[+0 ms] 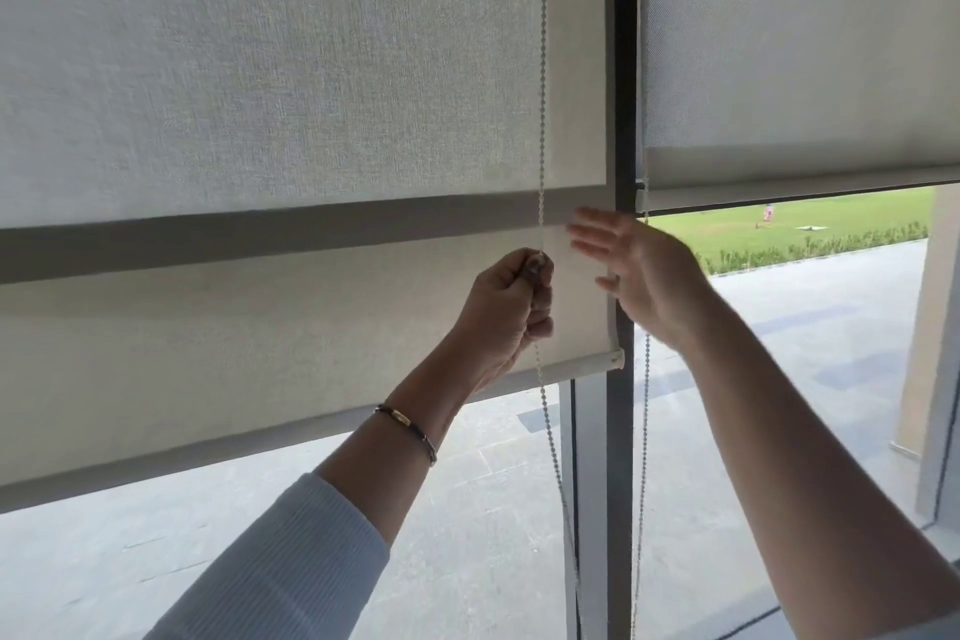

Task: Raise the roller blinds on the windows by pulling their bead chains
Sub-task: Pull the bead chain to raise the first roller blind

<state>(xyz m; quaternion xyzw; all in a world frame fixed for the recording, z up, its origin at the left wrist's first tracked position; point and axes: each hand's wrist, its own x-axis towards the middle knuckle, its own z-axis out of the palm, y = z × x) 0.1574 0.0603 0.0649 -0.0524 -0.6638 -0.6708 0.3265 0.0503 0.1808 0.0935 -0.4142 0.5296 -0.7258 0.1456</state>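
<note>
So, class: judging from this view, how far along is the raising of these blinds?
Done: the right grey roller blind sits higher, lawn visible beneath. In hand: the left hand grips the white bead chain; the right hand is open. Left: the left beige blind hangs lower.

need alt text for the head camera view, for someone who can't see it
A person's left hand is closed around a bead chain in front of a partly raised pale roller blind, while the right hand is open with fingers spread beside the dark window frame. A second blind on the right sits higher, with lawn and paving visible outside.
</note>
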